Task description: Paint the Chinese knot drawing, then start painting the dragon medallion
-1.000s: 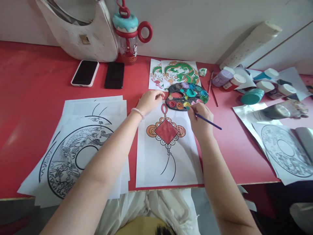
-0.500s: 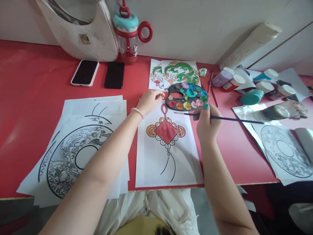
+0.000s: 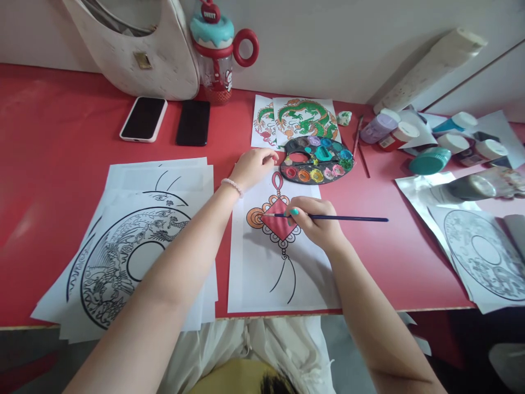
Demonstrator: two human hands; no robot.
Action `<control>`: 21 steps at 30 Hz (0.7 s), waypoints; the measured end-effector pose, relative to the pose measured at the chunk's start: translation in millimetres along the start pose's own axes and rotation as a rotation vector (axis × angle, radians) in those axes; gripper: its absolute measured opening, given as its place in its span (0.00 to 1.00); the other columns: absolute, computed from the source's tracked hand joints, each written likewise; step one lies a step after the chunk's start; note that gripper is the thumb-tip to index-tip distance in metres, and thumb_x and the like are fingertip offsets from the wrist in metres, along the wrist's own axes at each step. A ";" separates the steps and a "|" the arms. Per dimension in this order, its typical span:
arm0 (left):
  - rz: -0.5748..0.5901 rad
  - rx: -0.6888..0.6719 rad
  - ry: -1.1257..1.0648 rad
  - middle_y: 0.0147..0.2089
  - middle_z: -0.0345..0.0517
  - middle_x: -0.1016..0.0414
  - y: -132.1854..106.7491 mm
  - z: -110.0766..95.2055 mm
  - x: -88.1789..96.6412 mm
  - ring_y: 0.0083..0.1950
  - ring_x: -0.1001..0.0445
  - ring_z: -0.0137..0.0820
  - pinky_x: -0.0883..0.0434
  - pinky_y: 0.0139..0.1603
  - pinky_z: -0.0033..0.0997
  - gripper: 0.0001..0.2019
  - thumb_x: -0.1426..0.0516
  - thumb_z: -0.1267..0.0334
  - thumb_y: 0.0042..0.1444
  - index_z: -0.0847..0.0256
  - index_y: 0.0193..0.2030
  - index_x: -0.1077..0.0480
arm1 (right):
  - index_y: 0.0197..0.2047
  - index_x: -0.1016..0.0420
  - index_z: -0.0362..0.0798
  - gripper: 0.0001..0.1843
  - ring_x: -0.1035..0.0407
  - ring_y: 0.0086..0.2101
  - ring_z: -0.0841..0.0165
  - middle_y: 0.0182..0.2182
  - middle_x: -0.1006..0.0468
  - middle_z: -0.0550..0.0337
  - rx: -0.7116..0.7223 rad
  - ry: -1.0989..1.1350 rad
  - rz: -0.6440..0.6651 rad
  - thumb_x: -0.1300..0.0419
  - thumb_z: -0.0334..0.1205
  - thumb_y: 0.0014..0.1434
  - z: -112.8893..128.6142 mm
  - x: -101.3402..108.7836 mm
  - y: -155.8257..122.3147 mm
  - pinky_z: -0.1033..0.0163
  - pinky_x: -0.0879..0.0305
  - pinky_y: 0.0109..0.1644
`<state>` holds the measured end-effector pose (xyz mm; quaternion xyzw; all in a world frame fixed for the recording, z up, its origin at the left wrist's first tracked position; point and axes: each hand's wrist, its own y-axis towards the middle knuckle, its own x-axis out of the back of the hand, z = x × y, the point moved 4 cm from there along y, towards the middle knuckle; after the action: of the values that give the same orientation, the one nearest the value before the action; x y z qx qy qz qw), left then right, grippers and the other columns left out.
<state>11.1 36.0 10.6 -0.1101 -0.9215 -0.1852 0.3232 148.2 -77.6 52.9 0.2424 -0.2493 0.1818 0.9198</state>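
A blue-handled paintbrush (image 3: 348, 218) is pinched in my right hand (image 3: 318, 219), its tip at the left edge of the red diamond on a printed knot drawing (image 3: 262, 279). The knot has a painted red centre and top loop and orange side loops; the small scallops are partly orange, and the lower cords are bare outline. My left hand (image 3: 254, 168) rests on the sheet's upper left, its fingers loosely curled and closed with nothing seen in them. Close to those fingertips lies a black paint palette (image 3: 295, 174) with several colours in its wells.
Outline sheets (image 3: 102, 246) lie on the left, under my forearm. Two phones (image 3: 192, 123), a white handbag (image 3: 164, 71) and a cup (image 3: 211, 60) stand behind. Dragon pictures (image 3: 307, 117) lie beyond the palette. Paint bottles (image 3: 430, 160) and more sheets (image 3: 476, 246) are at right.
My right hand has moved down and left from beside the palette, bringing the brush tip onto the knot drawing. My left hand stays in place on the sheet.
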 end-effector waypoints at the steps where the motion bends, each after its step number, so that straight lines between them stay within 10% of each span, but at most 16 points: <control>1: 0.000 0.000 -0.002 0.38 0.44 0.23 0.1 0.0 0.0 0.38 0.27 0.30 0.32 0.40 0.30 0.10 0.50 0.68 0.56 0.59 0.37 0.28 | 0.23 0.35 0.47 0.20 0.41 0.21 0.74 0.18 0.35 0.62 -0.005 -0.008 0.008 0.52 0.46 0.64 -0.1 -0.3 -0.2 0.66 0.45 0.25; 21: -0.004 0.000 -0.003 0.37 0.44 0.23 -0.4 -0.4 0.4 0.38 0.28 0.30 0.33 0.40 0.30 0.10 0.50 0.67 0.57 0.60 0.38 0.27 | 0.21 0.36 0.47 0.23 0.42 0.19 0.75 0.16 0.36 0.63 -0.046 0.019 0.013 0.53 0.48 0.64 2.8 -1.9 -1.9 0.67 0.45 0.23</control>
<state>10.9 35.5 11.1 -0.1083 -0.9223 -0.1857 0.3212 146.5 -81.1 53.3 0.2178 -0.2459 0.1841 0.9264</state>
